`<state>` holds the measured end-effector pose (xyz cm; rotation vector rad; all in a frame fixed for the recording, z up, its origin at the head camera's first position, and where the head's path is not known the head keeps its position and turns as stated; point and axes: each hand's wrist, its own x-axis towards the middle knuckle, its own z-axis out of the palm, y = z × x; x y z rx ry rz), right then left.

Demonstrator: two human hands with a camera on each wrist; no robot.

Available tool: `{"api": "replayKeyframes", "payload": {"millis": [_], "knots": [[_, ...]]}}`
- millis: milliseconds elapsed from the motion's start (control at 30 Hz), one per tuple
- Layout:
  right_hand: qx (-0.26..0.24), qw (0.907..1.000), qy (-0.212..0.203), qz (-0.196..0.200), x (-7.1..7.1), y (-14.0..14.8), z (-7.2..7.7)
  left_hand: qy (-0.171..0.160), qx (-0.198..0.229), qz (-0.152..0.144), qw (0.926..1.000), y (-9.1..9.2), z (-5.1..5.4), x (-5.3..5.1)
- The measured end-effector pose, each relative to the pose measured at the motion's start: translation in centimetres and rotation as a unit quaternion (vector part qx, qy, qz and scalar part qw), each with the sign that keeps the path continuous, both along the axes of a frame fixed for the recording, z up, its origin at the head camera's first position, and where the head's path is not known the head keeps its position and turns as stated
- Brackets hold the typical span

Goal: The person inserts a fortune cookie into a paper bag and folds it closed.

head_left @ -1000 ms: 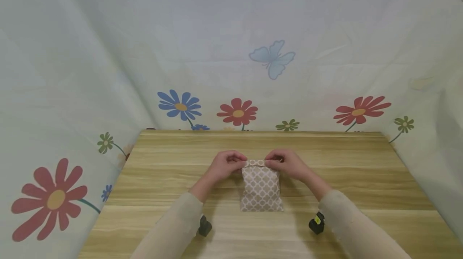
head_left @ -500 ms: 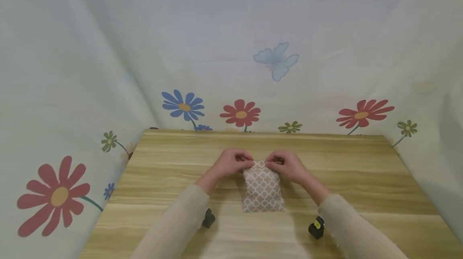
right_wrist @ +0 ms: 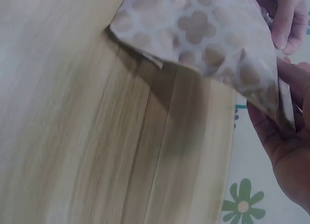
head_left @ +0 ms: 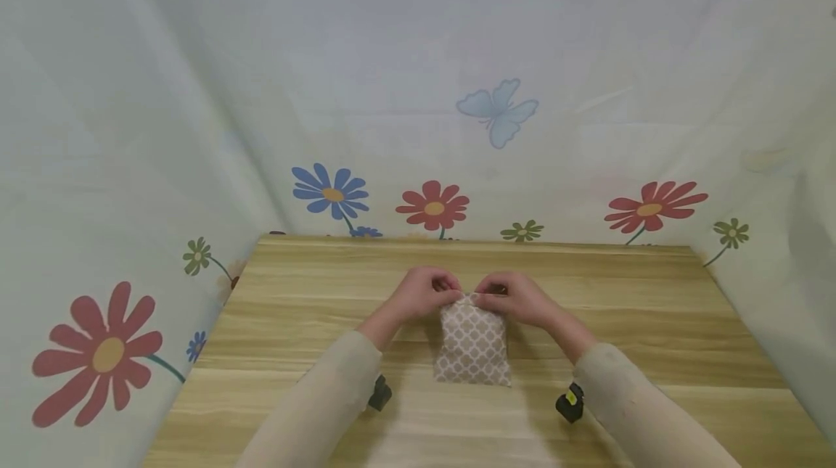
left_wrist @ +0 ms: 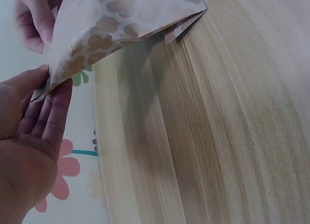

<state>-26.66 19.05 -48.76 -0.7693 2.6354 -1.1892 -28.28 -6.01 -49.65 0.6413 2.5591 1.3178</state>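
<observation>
A small paper bag [head_left: 475, 348] with a beige and white lattice pattern stands on the wooden table in front of me, its broad side facing the head camera. My left hand [head_left: 421, 294] pinches the left part of its top edge between thumb and fingers. At the right part, my right hand [head_left: 519, 299] pinches the same edge, the two hands nearly meeting. In the left wrist view the bag's top corner [left_wrist: 51, 81] lies between thumb and fingers. The right wrist view has a folded strip [right_wrist: 286, 105] at the corner in the right hand. What the bag contains is hidden.
The wooden table [head_left: 313, 308] spreads around the bag, its far edge meeting a pale wall cloth [head_left: 392, 54] printed with flowers and a butterfly. A black wrist device [head_left: 570, 404] shows by the right sleeve, another dark one [head_left: 380, 393] by the left sleeve.
Both hands have drawn closer together along the bag's top edge. The dark fold line visible across the top a second ago is now mostly covered by fingers. The bag stays in place.
</observation>
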Motion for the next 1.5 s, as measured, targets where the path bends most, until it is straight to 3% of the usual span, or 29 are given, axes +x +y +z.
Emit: {"api": "replayKeyframes", "payload": {"millis": [267,400,533,767,1100,1300,1500], "knots": [[0.014,0.9994,0.03,0.01,0.4,-0.8,0.1,0.006,0.008,-0.031,0.9995,-0.1,-0.1,0.3],[0.013,0.9992,0.033,0.018,0.4,-0.7,-0.1,0.031,-0.007,-0.041,0.9986,-0.2,-0.1,0.3],[0.014,0.9993,0.03,0.014,0.6,-0.4,-0.2,0.045,-0.015,-0.039,0.9981,-0.4,0.0,0.3],[0.014,0.9993,0.033,-0.003,0.7,-0.5,-0.3,0.019,-0.007,-0.033,0.9992,-0.9,-0.3,0.3],[0.004,0.9996,0.02,-0.021,1.1,0.0,-0.6,0.024,-0.003,-0.03,0.9993,-1.1,-0.7,0.7],[-0.001,0.999,0.026,-0.036,1.4,-0.1,-1.0,0.014,-0.006,-0.004,0.9999,-1.7,-1.0,0.8],[-0.015,0.9976,-0.018,-0.066,1.7,0.2,-1.0,0.017,0.001,0.001,0.9998,-2.1,-1.0,1.2]]}}
